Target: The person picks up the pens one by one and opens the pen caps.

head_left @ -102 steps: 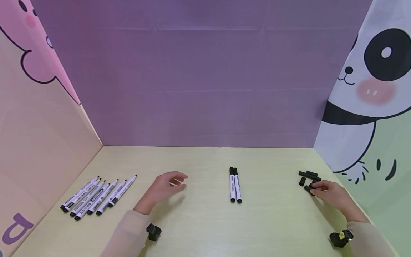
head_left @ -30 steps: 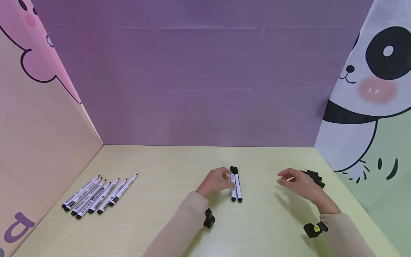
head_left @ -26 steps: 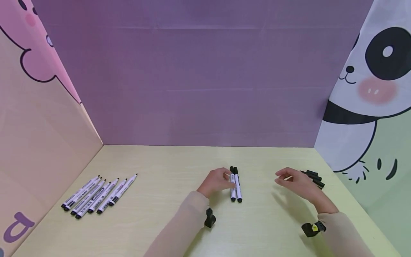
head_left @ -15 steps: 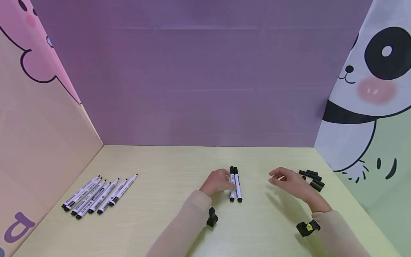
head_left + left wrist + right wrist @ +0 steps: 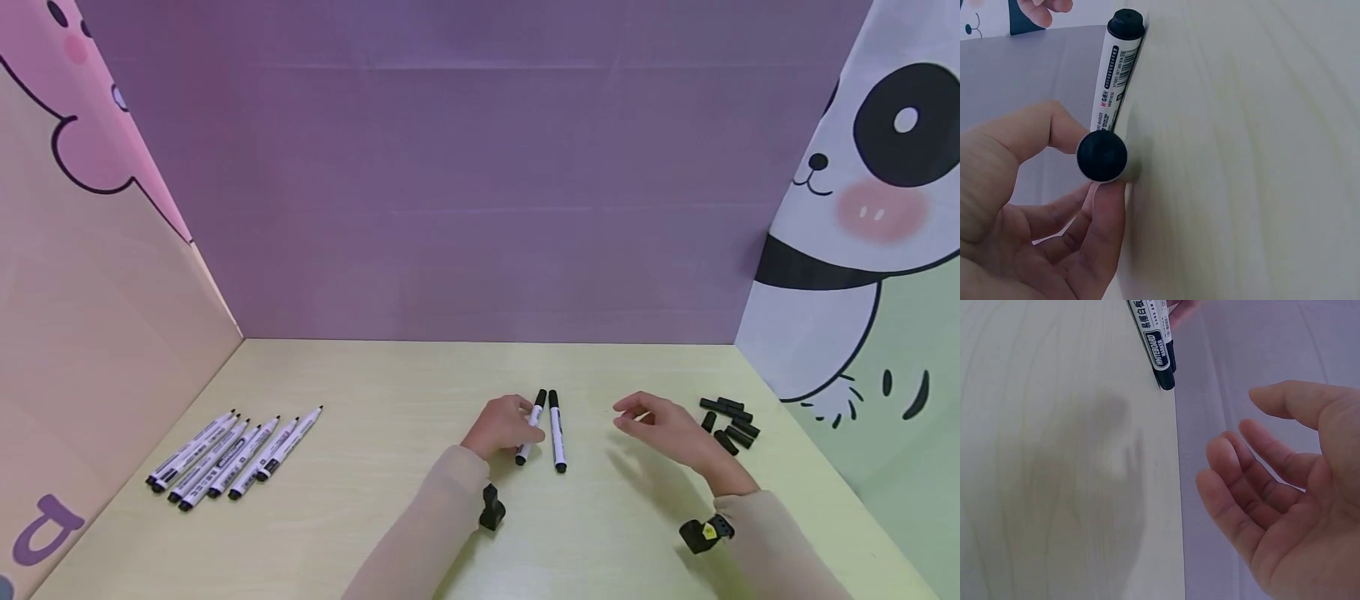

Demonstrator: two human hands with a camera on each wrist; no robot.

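Two capped white markers with black ends are at the table's middle. My left hand (image 5: 517, 425) pinches the left marker (image 5: 530, 427) between thumb and fingers, and it slants away from its partner. In the left wrist view its round black end (image 5: 1102, 156) faces the camera between my fingertips. The second marker (image 5: 556, 432) lies flat just right of it, also seen as a barcoded barrel (image 5: 1116, 72). My right hand (image 5: 633, 414) hovers to the right of both with fingers relaxed and palm empty (image 5: 1285, 512). A marker's dark end (image 5: 1159, 353) shows beyond that palm.
Several uncapped white markers (image 5: 232, 454) lie in a row at the left of the pale wooden table (image 5: 375, 517). A small pile of black caps (image 5: 727, 419) sits at the right, behind my right hand. Purple, pink and panda-print walls close three sides.
My left hand has taken hold of the left marker and swung its near end leftwards, away from the other marker. My right hand has drifted left, away from the caps.
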